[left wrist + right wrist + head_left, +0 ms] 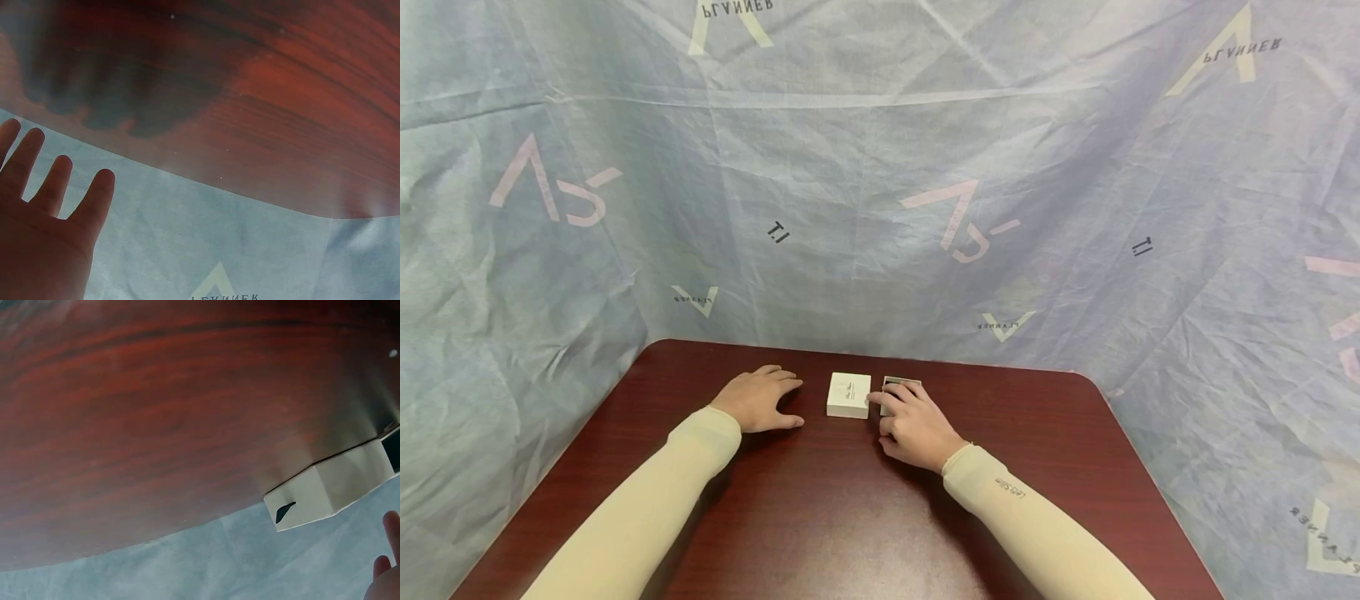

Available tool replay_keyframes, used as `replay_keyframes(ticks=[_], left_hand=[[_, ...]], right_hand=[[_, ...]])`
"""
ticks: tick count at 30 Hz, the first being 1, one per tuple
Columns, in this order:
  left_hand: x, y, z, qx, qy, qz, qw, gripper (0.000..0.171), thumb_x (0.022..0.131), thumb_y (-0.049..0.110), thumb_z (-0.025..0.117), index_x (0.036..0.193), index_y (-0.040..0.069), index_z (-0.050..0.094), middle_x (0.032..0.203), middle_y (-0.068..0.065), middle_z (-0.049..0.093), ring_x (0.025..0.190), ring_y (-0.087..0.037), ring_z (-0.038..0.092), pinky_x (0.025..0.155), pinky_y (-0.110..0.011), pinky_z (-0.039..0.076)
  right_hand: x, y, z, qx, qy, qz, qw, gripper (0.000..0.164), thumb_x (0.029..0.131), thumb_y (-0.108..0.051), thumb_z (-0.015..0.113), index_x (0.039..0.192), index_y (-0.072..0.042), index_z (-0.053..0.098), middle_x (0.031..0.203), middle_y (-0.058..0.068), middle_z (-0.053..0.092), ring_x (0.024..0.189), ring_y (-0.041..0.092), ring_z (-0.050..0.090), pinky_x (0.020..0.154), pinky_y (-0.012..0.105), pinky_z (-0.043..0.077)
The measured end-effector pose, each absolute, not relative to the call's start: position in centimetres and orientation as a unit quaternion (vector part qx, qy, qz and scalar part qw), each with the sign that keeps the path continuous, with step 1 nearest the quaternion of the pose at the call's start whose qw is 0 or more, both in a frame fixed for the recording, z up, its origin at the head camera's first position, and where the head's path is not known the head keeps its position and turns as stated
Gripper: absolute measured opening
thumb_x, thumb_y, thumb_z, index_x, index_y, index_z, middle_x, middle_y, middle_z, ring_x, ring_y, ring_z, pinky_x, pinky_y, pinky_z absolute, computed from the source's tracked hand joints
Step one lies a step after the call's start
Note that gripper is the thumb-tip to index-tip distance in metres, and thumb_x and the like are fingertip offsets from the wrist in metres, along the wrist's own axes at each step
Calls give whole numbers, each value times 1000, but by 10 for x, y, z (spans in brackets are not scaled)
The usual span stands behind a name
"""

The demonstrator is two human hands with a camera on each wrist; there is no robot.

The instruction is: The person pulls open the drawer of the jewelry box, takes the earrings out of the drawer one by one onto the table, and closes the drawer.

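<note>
Reaching over the open box (902,379), lower centre, is judged underway; right hand (917,427): grip indiscernible; left hand (758,402): spread, empty; a secure pinch is probably required.

Fingers (392,530) show near a pale box (353,477) on a reddish table (156,425).
</note>
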State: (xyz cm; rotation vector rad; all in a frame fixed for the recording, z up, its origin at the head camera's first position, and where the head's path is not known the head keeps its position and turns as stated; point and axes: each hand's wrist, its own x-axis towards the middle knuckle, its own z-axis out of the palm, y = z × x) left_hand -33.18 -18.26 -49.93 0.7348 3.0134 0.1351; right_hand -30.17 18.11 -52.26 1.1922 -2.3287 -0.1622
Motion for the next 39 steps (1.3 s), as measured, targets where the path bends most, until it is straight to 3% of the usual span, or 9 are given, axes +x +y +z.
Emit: replay_keyframes(ticks=[11,19,31,39], left_hand=[[-332,-181,-499,236,971,39,24,84,105,68,80,169,15,66,177,-14,63,172,-46,50,134,-70,52],[-330,-180,-498,238,970,39,17,84,104,68,80,168,15,67,176,-14,64,171,-45,52,133,-69,53],[-331,-182,-498,238,970,36,20,84,104,68,80,169,15,67,177,-14,64,172,-45,51,133,-69,53],[-329,-184,-499,235,971,43,27,85,105,68,79,170,15,65,178,-14,62,173,-46,49,134,-71,51]], right_hand=[[-303,187,-513,423,-869,-38,253,30,90,-41,102,74,-30,80,155,3,79,150,36,72,126,57,56],[-308,194,-510,408,-878,-20,250,16,92,-36,100,85,-30,88,158,2,77,147,31,70,126,56,55],[-317,204,-500,393,-883,-11,257,15,93,-28,99,84,-30,87,158,4,76,146,36,70,125,59,55],[-324,209,-499,377,-887,-18,264,11,94,-27,98,89,-30,89,158,3,76,144,32,70,123,56,56]])
